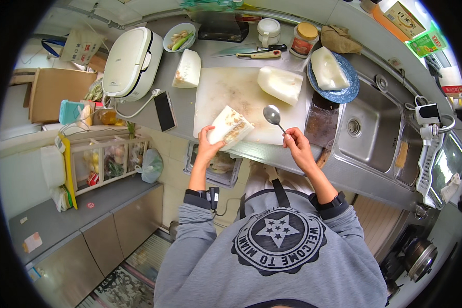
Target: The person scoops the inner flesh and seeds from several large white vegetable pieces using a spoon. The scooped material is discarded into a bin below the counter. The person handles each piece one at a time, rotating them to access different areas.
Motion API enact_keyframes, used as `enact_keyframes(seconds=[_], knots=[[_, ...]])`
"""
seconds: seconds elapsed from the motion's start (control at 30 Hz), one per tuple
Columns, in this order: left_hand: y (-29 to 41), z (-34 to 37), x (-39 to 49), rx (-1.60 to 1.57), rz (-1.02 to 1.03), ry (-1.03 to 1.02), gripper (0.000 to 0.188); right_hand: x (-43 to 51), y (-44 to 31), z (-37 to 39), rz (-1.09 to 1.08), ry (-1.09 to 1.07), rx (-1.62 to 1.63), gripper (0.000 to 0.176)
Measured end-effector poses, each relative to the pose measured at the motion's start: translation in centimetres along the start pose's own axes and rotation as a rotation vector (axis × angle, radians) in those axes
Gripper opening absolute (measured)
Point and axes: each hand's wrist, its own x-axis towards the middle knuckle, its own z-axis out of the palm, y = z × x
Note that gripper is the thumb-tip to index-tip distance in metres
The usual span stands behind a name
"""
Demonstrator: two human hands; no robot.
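Note:
My left hand (210, 145) grips a chunk of pale winter melon (231, 126) above the front of a white cutting board (219, 86). Brownish seeds and pith show on the side of that chunk. In my right hand (298, 147) is a metal spoon (272, 114), its bowl pointing away from me and apart from the melon. A peeled melon piece (280, 84) lies at the board's right side. Another piece with seedy pith (187, 69) stands at the board's left edge. A hollowed piece (328, 69) rests on a blue plate (353, 87).
Behind the board lie a kitchen knife (238, 50) and a peeler (258, 55). A bowl of ginger and scallion (179, 37), a white appliance (127, 63) and a smartphone (165, 111) are at left. To the right is a steel sink (369, 134). Below the counter edge sits a bin (215, 169).

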Motion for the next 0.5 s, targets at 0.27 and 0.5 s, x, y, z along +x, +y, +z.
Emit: enact_keyframes(seconds=[0.27, 0.5], knots=[[-1.1, -0.2, 0.0, -0.297, 0.002, -0.110, 0.059, 2.5, -2.3, 5.6, 0.185, -0.200, -0.158, 0.024], [-2.5, 0.2, -0.2, -0.185, 0.160, -0.057, 0.055, 1.4, -1.8, 9.6, -0.001, -0.200, -0.784, 0.023]])
